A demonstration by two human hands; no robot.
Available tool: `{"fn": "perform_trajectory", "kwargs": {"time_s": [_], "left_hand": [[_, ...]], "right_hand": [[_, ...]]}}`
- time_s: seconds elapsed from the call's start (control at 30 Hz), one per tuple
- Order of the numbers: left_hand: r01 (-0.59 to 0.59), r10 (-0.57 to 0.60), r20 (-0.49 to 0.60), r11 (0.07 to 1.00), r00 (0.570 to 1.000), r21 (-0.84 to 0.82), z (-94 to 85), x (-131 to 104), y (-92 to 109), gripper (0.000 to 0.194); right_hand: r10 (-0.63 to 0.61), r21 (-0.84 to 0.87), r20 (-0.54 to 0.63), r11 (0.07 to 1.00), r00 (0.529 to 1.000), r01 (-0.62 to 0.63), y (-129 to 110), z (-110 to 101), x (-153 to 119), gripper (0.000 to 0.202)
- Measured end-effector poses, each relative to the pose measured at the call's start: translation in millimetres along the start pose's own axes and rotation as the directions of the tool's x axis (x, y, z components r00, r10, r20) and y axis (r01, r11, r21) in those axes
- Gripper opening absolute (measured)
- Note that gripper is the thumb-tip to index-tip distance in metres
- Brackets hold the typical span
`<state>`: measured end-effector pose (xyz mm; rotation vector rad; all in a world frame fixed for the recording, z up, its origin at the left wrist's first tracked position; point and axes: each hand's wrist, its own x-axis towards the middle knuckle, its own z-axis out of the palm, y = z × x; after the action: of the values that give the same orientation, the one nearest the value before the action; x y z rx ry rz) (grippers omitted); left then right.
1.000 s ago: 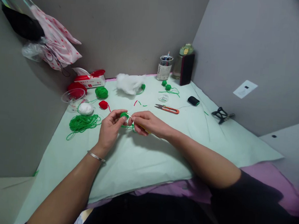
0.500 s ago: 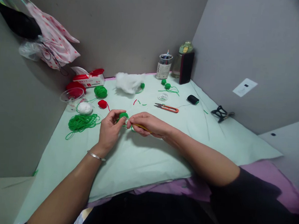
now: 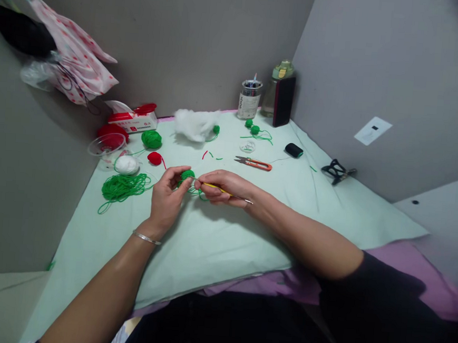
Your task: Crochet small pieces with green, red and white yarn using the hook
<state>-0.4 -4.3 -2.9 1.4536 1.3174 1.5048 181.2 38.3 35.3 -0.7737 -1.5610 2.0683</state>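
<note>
Head view (heights appear compressed). Two bare hands meet above a cloth-covered worktop [image 3: 215, 244], working at a small green crocheted piece [image 3: 188, 174]. The piece lies at the fingertips of the left hand [image 3: 167, 195], between its thumb and bent fingers; this grip is narrowed to the width of the piece and has hold of it. The right hand [image 3: 230, 186] is curled in a close pinch around a slender crochet hook [image 3: 222, 190] with a yellow handle. The governing relation, as judged here, is that between hook and piece: the hook's long axis runs obliquely, from its metal rear end beside the right wrist up and leftward past the fingertips, so that its working end points at the near right side of the piece. From the right grip, therefore, the piece lies to the left and slightly farther from the body, just beyond the fingertips; the left hand is the nearer, being in contact with it. The piece appears rounded, without a clear long axis. Whether the hook tip sits within a stitch cannot be told at this scale. Loose green yarn [image 3: 199, 192] shows below and between the hands; orange-handled thread snips [image 3: 253, 163] lie beyond the right hand, apart from it.
</note>
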Motion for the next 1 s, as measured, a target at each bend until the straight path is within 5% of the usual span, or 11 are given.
{"fn": "perform_trajectory", "kwargs": {"time_s": [0.3,0.53,0.73,0.87,0.93,1.0], "left_hand": [[0.086,-0.08,0.077,0.993,0.994,-0.075,1.9,3.7,2.0,0.013],[0.064,-0.06,0.075,0.996,0.995,-0.063,2.7,2.0,0.0,0.012],[-0.063,0.063,-0.014,0.997,0.998,0.044,-2.5,4.0,-2.3,0.021],[-0.115,0.122,-0.065,0.988,0.99,0.104,-15.4,13.0,-5.5,0.024],[-0.097,0.105,-0.078,0.99,0.991,0.098,-19.5,16.8,-6.7,0.024],[-0.052,0.057,-0.074,0.997,0.996,0.06,-20.0,18.6,-7.3,0.025]], "right_hand": [[-0.275,-0.424,-0.252,0.893,0.928,0.15,11.2,27.2,-3.8,0.023],[-0.324,-0.517,-0.25,0.841,0.912,0.157,17.4,35.0,-4.3,0.025],[-0.177,-0.36,-0.06,0.922,0.982,0.144,9.7,23.1,0.5,0.025],[-0.025,-0.311,0.253,0.945,0.967,0.106,4.6,21.3,-4.8,0.031],[-0.001,-0.487,0.305,0.859,0.952,0.156,1.1,19.9,-9.9,0.032],[-0.085,-0.765,0.172,0.616,0.982,0.187,-3.7,11.9,-14.6,0.03]]}}
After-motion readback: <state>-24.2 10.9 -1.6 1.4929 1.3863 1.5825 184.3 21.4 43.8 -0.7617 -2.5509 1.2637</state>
